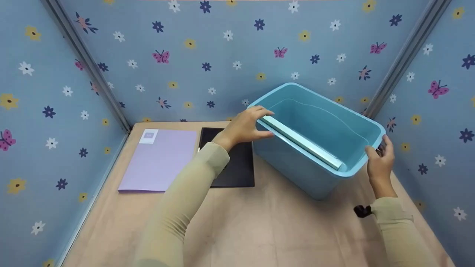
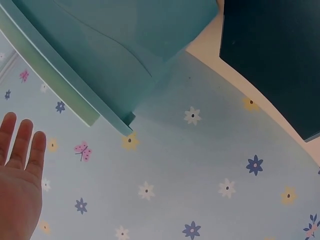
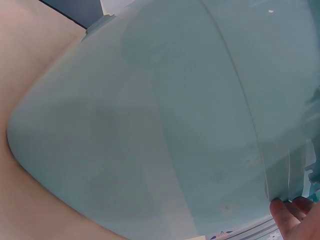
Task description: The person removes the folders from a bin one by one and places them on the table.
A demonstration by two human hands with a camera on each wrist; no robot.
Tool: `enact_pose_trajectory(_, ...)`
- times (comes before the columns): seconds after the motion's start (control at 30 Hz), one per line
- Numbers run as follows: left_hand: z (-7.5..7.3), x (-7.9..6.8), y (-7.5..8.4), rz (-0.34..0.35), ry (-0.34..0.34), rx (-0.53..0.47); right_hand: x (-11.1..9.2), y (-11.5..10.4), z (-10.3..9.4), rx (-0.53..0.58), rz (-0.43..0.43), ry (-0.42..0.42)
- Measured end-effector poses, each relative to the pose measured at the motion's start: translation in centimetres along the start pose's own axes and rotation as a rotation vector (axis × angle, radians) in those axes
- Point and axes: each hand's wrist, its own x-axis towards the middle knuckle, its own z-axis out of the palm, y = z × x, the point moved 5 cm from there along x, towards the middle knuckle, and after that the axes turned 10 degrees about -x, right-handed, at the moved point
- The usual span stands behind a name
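A blue plastic storage bin [image 1: 293, 167] stands askew on the right side of the table, mouth upward. Inside it, along the near long wall, a pale green folder-like thing [image 1: 302, 141] shows only its narrow edge, level with the rim; the rest is hidden. My left hand [image 1: 245, 126] is at the bin's left corner, thumb and fingers spread beside the green edge. The left wrist view shows this hand's fingers [image 2: 36, 155] straight, with nothing in them. My right hand [image 1: 381, 161] grips the bin's right end at the rim, thumb on top and fingers beneath the lip.
On the left of the table lies a purple folder [image 1: 163, 159] with a white label. Next to it is a black folder [image 1: 237, 167], partly covered by the left forearm. Flower-patterned walls [image 1: 222, 85] enclose the table [image 1: 252, 222] at the back and both sides.
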Motion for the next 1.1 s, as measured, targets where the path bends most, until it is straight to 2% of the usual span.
enact_pose_trajectory(0.3,0.9,0.5,0.9,0.038,-0.013,-0.024,0.0,0.2,0.0,-0.009,0.016,-0.008)
enact_pose_trajectory(0.63,2.2,1.6,2.4,0.062,-0.029,-0.008,0.0,0.1,0.0,-0.026,0.009,-0.003)
enact_pose_trajectory(1.1,4.6,2.7,3.7,0.081,-0.082,-0.032,0.2,0.1,0.0,0.012,-0.016,0.004)
